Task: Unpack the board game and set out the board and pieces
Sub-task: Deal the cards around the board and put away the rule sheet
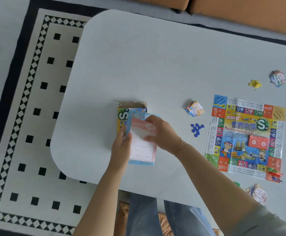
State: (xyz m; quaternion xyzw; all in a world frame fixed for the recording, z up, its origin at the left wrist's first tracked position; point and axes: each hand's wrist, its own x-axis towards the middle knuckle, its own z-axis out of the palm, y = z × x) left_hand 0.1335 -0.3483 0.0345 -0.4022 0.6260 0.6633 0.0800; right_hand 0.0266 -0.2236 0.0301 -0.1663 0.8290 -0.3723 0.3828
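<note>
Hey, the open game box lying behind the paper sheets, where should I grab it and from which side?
Grip the game box across its long side walls, reaching from the left: it lies flat with its open flaps facing away, and the sheets in both hands cover its near right part.

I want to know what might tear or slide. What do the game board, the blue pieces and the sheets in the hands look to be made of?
The game board looks like thin glossy paper: fold creases and glare show. The blue pieces look like small moulded plastic, solid and evenly coloured. The sheets, held by the left hand and right hand, look like thin matte printed paper, probably play money.
</note>
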